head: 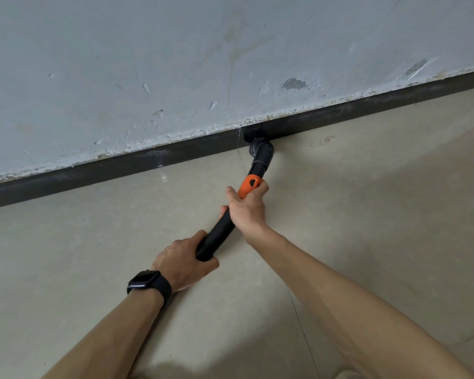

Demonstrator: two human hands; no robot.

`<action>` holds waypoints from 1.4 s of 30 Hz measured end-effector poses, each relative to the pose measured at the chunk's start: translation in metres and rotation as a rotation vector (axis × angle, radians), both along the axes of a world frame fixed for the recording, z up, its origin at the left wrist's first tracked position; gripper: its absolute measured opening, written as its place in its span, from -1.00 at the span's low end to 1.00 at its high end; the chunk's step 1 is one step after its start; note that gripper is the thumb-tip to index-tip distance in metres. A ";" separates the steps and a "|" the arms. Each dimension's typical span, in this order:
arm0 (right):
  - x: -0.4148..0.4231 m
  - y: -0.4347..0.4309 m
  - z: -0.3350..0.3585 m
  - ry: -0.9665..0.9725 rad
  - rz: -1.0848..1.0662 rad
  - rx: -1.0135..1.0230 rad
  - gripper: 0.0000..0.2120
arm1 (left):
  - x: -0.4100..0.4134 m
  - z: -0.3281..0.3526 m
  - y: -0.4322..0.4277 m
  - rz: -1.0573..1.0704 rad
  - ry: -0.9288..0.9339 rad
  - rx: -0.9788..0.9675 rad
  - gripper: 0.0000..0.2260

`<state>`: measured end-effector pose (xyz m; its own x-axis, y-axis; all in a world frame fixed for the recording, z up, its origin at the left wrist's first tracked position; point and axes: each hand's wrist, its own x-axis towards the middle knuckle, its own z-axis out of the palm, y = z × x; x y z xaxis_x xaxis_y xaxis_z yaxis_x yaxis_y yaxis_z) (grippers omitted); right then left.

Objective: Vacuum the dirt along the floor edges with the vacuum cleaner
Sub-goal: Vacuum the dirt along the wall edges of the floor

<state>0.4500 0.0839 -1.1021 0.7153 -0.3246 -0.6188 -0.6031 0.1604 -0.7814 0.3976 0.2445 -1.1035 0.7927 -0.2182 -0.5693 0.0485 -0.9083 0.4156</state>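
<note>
Head view looks down at two hands on one long black vacuum tube (219, 233). The fingers (262, 188) of the right hand (248, 206) are curled tight round the tube, right at its orange band (247, 186). This hand is the one nearer to the black strip (121, 165) that runs along the bottom of the wall (175, 64). The fingers (200, 237) of the left hand (182, 259) are curled round the tube's back end, farther away from the black strip. So the tube runs through both fists and points up toward the strip.

Past the right hand, the tube goes on to a bent joint (262, 151). After that comes the brush head (251, 134), which is pressed against the black strip where the strip meets the tan floor (367, 214).

A black watch (148, 281) sits on the left wrist, well away from the strip. The wall above the strip is pale and chipped.
</note>
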 end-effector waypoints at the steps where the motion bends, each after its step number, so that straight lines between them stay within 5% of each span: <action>1: -0.001 0.005 0.002 0.008 0.039 0.043 -0.45 | -0.001 0.002 0.007 -0.005 -0.002 0.030 -0.78; 6: -0.008 -0.001 0.011 -0.007 0.042 0.232 -0.39 | -0.002 0.016 0.012 -0.104 -0.038 0.125 -0.74; 23: -0.091 -0.229 0.009 0.053 -0.737 -0.150 -0.51 | -0.014 0.019 -0.218 -0.476 -0.018 -0.064 -0.56; 42: -0.021 -0.317 0.003 0.101 -0.583 -0.254 -0.71 | 0.028 0.001 -0.302 -0.367 0.006 -0.142 -0.61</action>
